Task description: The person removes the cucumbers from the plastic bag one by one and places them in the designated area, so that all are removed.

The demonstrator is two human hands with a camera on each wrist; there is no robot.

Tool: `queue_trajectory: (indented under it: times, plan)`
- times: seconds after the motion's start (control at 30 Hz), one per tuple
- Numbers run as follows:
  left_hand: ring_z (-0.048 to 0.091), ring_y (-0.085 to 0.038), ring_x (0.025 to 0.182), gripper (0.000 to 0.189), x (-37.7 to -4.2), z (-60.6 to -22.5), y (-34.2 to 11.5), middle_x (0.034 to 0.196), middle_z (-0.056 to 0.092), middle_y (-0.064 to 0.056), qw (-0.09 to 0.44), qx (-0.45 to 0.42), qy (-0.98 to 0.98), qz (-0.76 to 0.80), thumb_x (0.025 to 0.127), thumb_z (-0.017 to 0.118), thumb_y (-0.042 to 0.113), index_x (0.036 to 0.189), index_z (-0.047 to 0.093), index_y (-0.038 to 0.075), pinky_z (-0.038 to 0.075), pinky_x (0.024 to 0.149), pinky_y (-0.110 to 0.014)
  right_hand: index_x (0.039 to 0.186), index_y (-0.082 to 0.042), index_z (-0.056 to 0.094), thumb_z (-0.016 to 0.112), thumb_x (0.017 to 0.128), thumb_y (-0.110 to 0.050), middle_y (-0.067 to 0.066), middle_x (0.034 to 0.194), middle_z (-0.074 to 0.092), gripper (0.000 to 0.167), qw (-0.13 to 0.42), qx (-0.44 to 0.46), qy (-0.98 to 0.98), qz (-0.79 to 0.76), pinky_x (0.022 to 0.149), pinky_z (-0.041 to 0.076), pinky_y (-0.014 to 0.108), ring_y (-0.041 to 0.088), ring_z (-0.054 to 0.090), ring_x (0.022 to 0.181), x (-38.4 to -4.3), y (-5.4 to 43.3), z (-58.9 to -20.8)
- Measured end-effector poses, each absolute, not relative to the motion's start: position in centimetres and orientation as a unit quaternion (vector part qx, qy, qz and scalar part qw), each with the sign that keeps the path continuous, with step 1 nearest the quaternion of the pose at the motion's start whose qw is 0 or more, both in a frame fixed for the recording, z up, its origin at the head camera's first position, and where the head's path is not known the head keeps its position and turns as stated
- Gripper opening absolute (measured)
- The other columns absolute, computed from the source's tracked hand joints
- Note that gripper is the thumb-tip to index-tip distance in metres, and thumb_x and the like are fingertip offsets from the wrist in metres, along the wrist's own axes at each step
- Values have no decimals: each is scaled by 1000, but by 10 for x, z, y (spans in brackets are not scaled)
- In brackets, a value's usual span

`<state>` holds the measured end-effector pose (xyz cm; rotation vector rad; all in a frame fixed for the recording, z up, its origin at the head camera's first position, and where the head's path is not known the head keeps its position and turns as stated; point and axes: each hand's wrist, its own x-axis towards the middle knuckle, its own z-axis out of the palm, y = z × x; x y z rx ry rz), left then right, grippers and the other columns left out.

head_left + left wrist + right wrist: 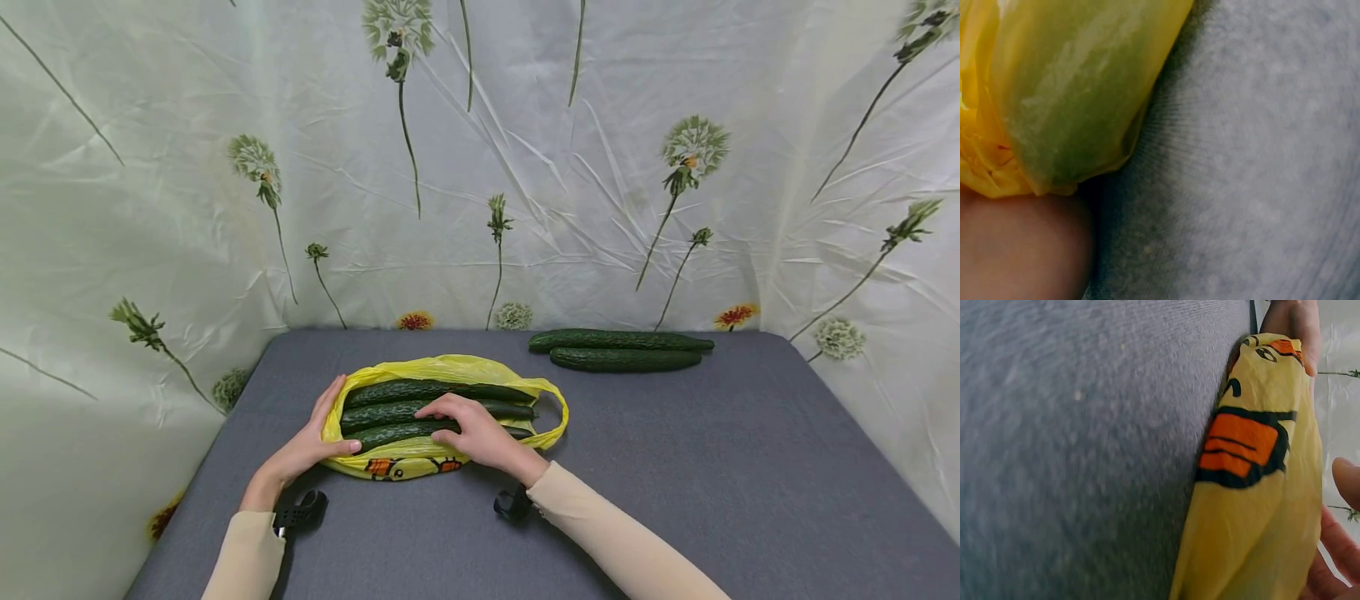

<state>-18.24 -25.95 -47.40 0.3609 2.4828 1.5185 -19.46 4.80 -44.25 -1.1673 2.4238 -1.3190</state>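
Observation:
A yellow plastic bag (405,468) with a printed cartoon face lies on its side, its mouth facing up. Three dark green cucumbers (397,412) lie side by side inside it. My left hand (300,446) holds the bag's left end, thumb over the near rim and fingers along the far side. Over the cucumbers is my right hand (480,433), with thumb and fingers spread apart and fingertips right at the middle cucumber. In the left wrist view, a cucumber shows dimly through the stretched plastic (1079,94). The bag's printed side (1241,447) fills much of the right wrist view.
Two more cucumbers (626,350) lie together at the table's back edge, right of centre. The bag's loop handle (561,417) sticks out to the right. A grey cloth covers the table (675,483). Behind it hangs a pale curtain (585,183) printed with dandelions.

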Motion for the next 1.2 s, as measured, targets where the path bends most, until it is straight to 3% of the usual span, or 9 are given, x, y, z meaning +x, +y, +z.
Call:
queue_trajectory:
  times: [0.43,0.87,1.2]
  plan:
    - [-10,-45,140,107,-181,-472,-257,158,-12,-11,104,112,844,514,82,75,20,155,-3,24,9,95,-76,125,-13,62,63,92,-7,1,121,59,34,59,-368,829,-417,91,45,30,16,54,110,-193,39,-449]
    - [-11,-45,140,105,-181,-475,-258,157,-13,-11,105,111,844,513,84,73,23,155,-4,25,9,94,-77,126,-19,63,71,86,-8,-2,121,58,43,33,-378,865,-330,89,44,30,14,51,111,-190,34,-454]
    - [-11,-45,139,104,-181,-474,-259,157,-14,-13,107,119,840,519,85,72,21,155,-5,27,8,94,-77,127,-21,62,66,84,5,-2,119,58,50,11,-398,868,-296,84,45,26,14,52,105,-193,33,-455]
